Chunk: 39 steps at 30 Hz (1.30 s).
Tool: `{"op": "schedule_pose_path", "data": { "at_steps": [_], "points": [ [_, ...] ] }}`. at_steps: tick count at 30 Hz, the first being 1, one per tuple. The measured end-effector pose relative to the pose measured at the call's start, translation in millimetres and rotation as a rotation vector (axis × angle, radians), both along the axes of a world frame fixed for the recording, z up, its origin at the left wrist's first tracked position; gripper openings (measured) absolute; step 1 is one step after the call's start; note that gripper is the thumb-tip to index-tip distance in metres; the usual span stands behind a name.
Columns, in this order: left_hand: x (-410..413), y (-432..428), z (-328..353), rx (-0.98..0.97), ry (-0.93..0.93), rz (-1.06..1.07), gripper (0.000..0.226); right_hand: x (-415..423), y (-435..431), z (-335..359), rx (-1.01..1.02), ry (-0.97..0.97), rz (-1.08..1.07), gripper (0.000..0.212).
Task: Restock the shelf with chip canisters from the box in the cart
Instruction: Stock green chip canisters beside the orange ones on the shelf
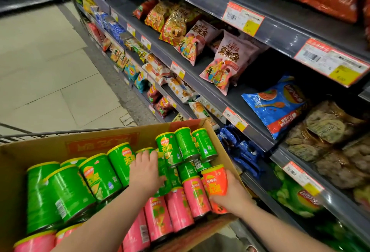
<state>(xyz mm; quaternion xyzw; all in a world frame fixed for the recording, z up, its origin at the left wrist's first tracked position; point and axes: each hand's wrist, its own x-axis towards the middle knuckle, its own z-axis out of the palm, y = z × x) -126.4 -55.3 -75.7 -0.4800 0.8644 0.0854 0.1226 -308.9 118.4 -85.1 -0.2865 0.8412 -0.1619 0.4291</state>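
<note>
1. Snack shelf [206, 93] stands just beside the cart [40, 133], within reach for restocking.
2. Cardboard box [40, 151] holds jumbled chip canisters [178, 209].
3. Left hand [146, 173], fingers straight and close together, rests on green canisters [100, 175], likely steadying them.
4. Right hand [230, 193] curls round an orange canister [215, 179], seemingly to lift it.
</note>
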Motion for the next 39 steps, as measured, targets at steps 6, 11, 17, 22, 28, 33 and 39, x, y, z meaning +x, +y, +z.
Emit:
{"op": "schedule_pose_path", "data": {
  "at_steps": [6, 11, 17, 22, 28, 33, 39],
  "points": [
    [1, 28, -4, 0.203, 0.254, -0.017, 0.051, 3, 1, 8, -0.036, -0.020, -0.010, 0.079],
    [-4, 39, -5, 0.246, 0.214, -0.061, 0.056, 7, 5, 16, -0.052, -0.032, -0.041, 0.081],
    [-6, 47, -8, 0.329, 0.265, -0.057, 0.062, 10, 13, 26, -0.100, -0.035, -0.107, 0.092],
    [-13, 49, 2, 0.455, 0.534, 0.125, 0.060, 9, 18, 47, -0.191, -0.058, -0.171, 0.088],
    [-39, 50, 30, 0.579, 0.810, 0.304, 0.061, 4, 21, 77, -0.333, -0.049, -0.255, 0.074],
    [-67, 57, 67, 0.649, 0.954, 0.307, 0.069, -9, 30, 109, -0.445, -0.041, -0.319, 0.066],
    [-104, 72, 117, 0.734, 1.082, 0.157, 0.046, -32, 47, 157, -0.611, -0.004, -0.432, 0.073]
  ]
}}
